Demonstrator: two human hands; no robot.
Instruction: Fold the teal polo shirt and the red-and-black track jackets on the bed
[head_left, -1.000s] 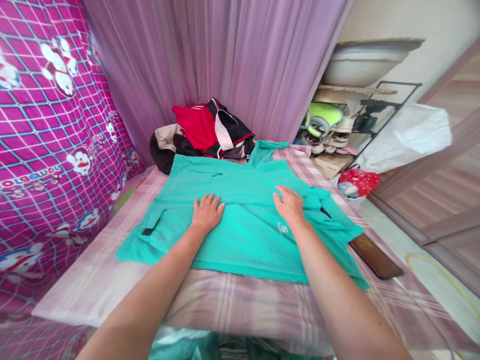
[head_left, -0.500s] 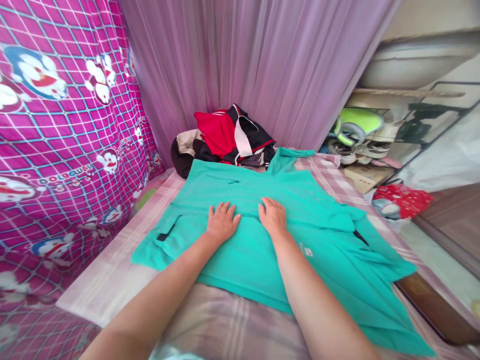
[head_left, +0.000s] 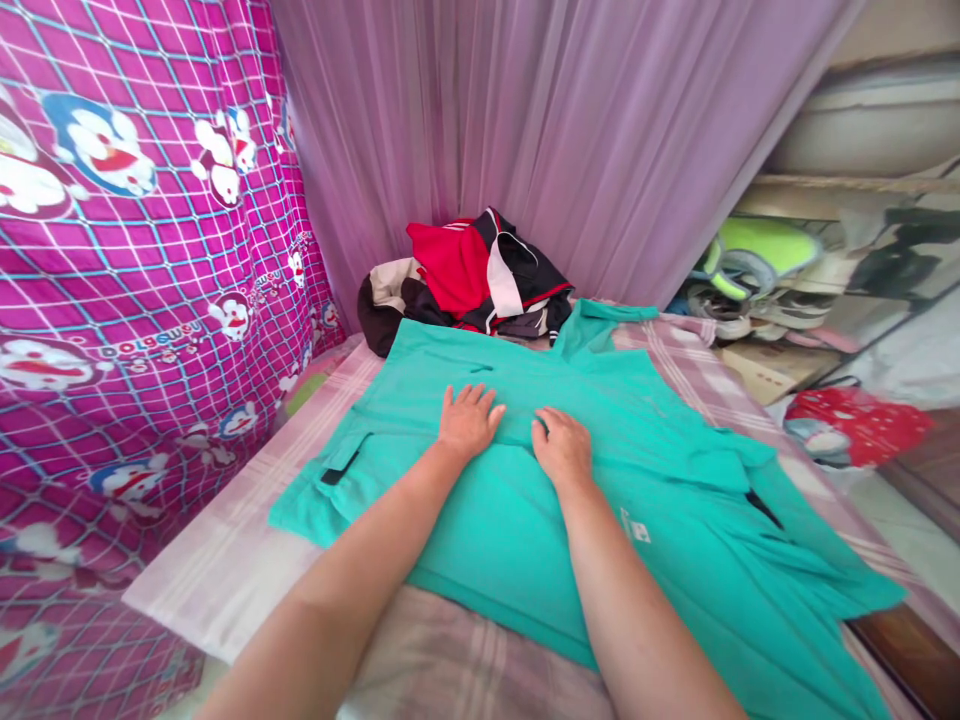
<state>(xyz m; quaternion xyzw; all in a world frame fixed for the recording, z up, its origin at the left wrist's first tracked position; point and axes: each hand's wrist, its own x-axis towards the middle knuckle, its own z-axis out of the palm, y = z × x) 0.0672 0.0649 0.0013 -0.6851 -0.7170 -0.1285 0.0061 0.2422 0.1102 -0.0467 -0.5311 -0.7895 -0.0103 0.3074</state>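
Observation:
A teal shirt (head_left: 510,520) lies spread out on the bed, with a small white print on its front and creases toward its right side. My left hand (head_left: 470,420) rests on the upper middle of the shirt, palm down with fingers stretched out. To its right, my right hand (head_left: 564,445) touches the same shirt; its fingers are bent and a gap shows between thumb and forefinger. No cloth is visibly gripped in either hand. Black patches show near the shirt's left and right edges.
A pile of red, black and white clothes (head_left: 457,270) sits behind the shirt, against a purple curtain (head_left: 570,130). A pink patterned curtain (head_left: 165,250) hangs at left. The plaid bedsheet (head_left: 225,540) lies underneath. A shoe rack (head_left: 780,330) and red bag (head_left: 855,425) are at right.
The view has shifted left, so everything appears farther right. My right hand's fingers have bent more, while my left hand stays flat on the shirt.

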